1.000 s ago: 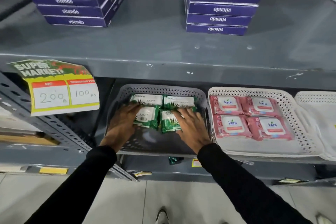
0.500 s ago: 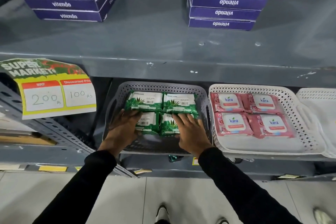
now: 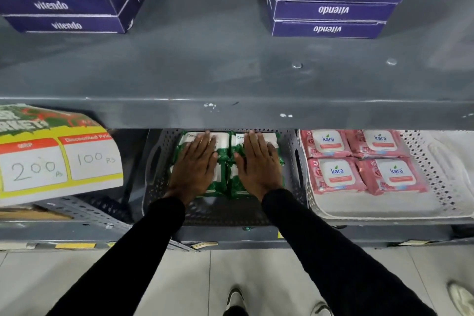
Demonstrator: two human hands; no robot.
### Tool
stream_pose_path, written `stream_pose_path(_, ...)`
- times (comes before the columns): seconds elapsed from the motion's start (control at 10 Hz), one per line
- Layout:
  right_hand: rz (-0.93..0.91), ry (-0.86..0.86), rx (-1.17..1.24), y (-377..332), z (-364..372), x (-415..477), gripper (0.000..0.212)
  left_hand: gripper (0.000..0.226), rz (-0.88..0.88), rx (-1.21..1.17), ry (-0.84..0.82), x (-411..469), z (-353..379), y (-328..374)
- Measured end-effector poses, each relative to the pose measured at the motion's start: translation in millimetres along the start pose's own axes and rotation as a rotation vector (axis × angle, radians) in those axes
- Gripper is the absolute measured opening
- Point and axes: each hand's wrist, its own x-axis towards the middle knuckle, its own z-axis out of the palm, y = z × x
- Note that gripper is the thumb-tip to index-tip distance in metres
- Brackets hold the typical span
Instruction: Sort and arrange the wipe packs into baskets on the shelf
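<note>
Several green wipe packs (image 3: 225, 188) lie flat in a grey perforated basket (image 3: 291, 161) on the lower shelf. My left hand (image 3: 193, 168) rests palm down on the left packs, fingers spread. On the right packs my right hand (image 3: 257, 165) lies the same way. Neither hand grips anything. In the white perforated basket (image 3: 420, 177) to the right, several pink Kara wipe packs (image 3: 336, 174) sit in two rows.
The upper shelf's front lip (image 3: 230, 113) overhangs the baskets' far edge. Two stacks of purple Vitendo boxes (image 3: 331, 0) stand on that shelf. A yellow price sign (image 3: 59, 159) hangs at the left. Another white basket (image 3: 459, 159) shows at far right. Tiled floor and shoes lie below.
Both hands slid from the packs' near edges onto their tops and flattened out. The view moved closer and tilted down, so the upper shelf lip now hides the basket's back.
</note>
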Motion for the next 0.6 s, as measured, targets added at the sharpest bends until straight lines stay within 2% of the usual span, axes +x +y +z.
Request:
stream_pose_path(0.3, 0.009, 0.002, -0.054, 2, 12, 2, 0.065, 0.061, -0.008, 0.086, 0.01, -1, 13, 0)
stream_pose_path(0.5, -0.009, -0.023, -0.01, 1, -7, 0, 0.064, 0.066, 0.006, 0.033, -0.052, 3, -6, 5)
stream_pose_path(0.6, -0.011, 0.132, 0.081, 4, -24, -15, 0.066, 0.07, -0.031, -0.092, 0.063, -3, -20, 22)
